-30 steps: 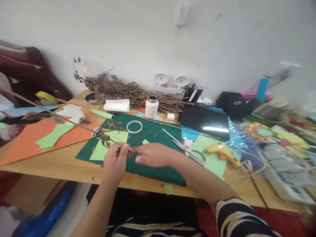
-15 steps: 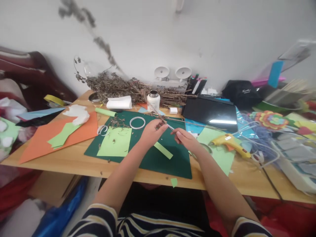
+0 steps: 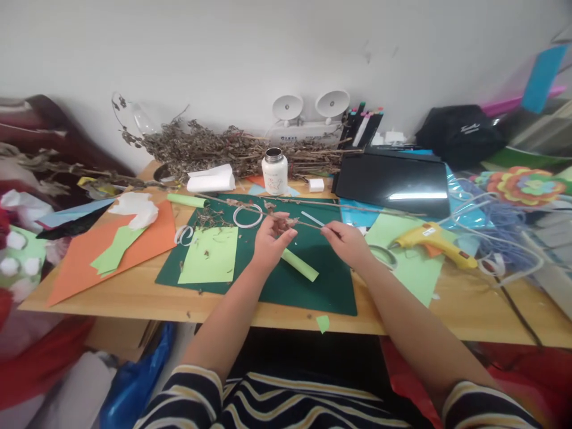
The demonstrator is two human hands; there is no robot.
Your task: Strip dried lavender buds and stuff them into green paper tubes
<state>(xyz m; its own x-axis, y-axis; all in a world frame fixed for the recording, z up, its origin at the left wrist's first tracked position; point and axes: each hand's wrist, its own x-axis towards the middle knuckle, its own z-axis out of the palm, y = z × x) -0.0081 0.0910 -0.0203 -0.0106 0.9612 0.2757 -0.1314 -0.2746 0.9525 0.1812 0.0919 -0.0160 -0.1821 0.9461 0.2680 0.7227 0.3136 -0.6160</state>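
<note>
A long dried plant stem (image 3: 308,224) runs across the green cutting mat (image 3: 322,292), its leafy end reaching far to the left. My left hand (image 3: 270,241) is closed loosely around the stem. My right hand (image 3: 346,243) pinches the stem's thin right end. A short pale stick (image 3: 311,218) slants behind the stem; its near end meets my right fingertips, and I cannot tell whether they hold it. Below my hands lies a rolled strip of green paper (image 3: 301,266). A light green sheet (image 3: 209,256) with plant crumbs lies left of my left hand.
Behind the mat stand a white bottle (image 3: 274,176) and a pile of dried branches (image 3: 201,146). A yellow glue gun (image 3: 435,243) lies at right near a black tablet (image 3: 393,186). A white ring (image 3: 248,215) and orange paper (image 3: 120,256) are at left.
The stem's leafy end has swung from the upper left down to the left, nearly level. My right hand has moved slightly right, farther from my left hand.
</note>
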